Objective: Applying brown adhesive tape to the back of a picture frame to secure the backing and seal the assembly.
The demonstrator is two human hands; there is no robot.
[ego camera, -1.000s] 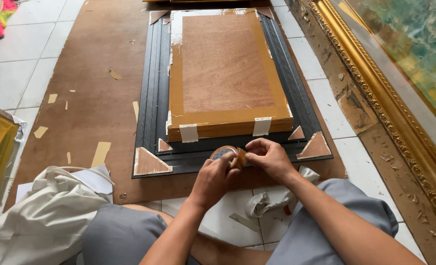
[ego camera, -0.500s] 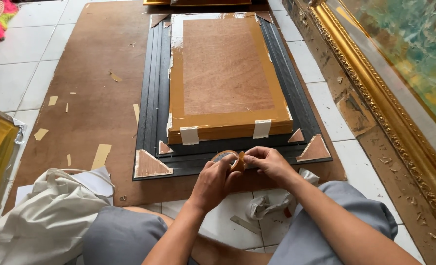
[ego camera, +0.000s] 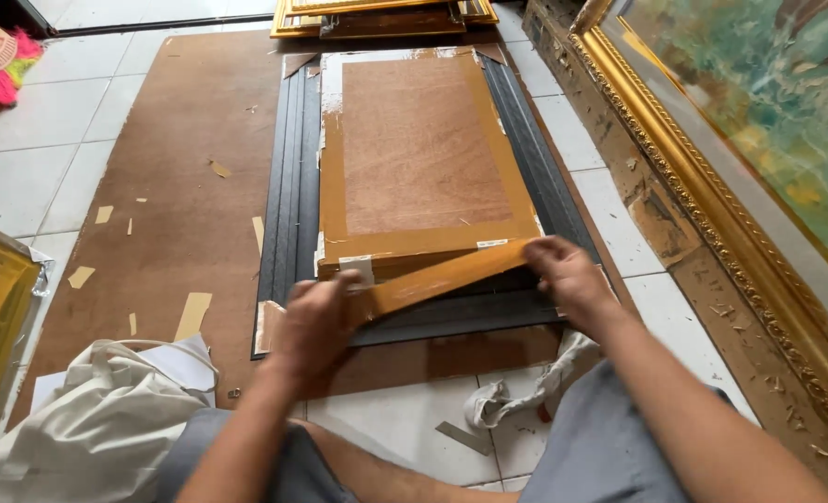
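A black picture frame lies face down on the floor with a brown backing board taped into it. My left hand grips a roll of brown tape, mostly hidden under the fingers, near the frame's lower left. A pulled-out strip of brown tape runs from it up and right to my right hand, which pinches the free end. The strip hangs just over the board's near edge.
A brown hardboard sheet lies under the frame on white tiles. An ornate gold-framed painting leans at the right. White cloth lies at lower left, a crumpled rag between my knees, more gold frames at the top.
My hands were together at the frame's near edge with the roll. Now they have spread apart, the left going left with the roll and the right going right, pulling out a long strip.
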